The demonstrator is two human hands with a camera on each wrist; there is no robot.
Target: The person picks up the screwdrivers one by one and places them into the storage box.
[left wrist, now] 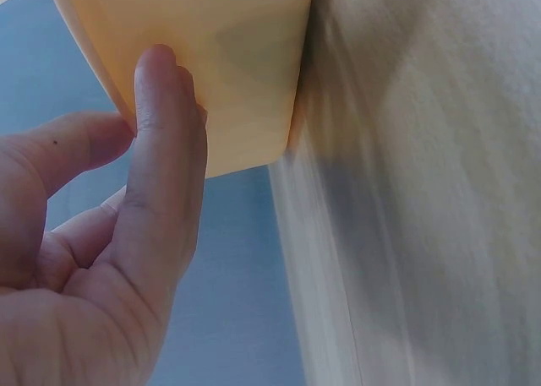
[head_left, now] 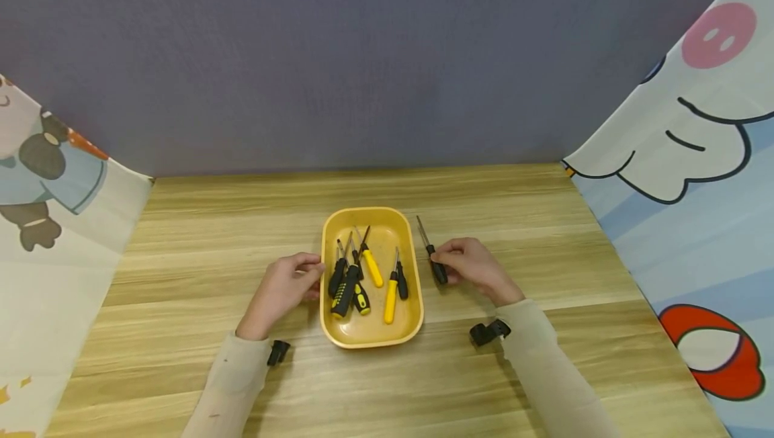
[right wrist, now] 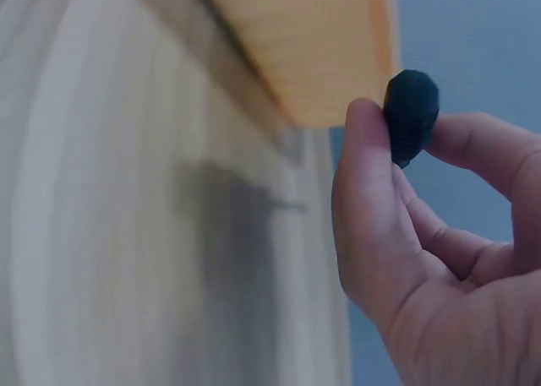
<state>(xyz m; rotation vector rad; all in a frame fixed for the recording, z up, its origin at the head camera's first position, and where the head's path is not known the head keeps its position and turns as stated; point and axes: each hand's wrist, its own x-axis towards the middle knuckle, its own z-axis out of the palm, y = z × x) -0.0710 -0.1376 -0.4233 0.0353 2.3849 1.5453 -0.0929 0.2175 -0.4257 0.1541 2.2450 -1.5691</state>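
Observation:
A yellow plastic tray (head_left: 371,342) sits mid-table with several screwdrivers inside. At its left side, my left hand (head_left: 293,283) holds the wall, thumb at the rim and fingers against the outer face (left wrist: 245,57). My right hand (head_left: 474,267), just right of the tray, pinches a screwdriver by its black handle (head_left: 439,271) between thumb and fingers. The shaft of that screwdriver points away toward the back. In the right wrist view only the dark handle end (right wrist: 412,111) shows; the shaft is hidden.
Inside the tray, a black-and-yellow screwdriver (head_left: 345,293) lies among others at the left, and a yellow-handled one (head_left: 391,300) at the right. A grey wall (head_left: 363,62) stands behind the wooden table (head_left: 199,256), with printed cloth panels (head_left: 695,250) on both sides.

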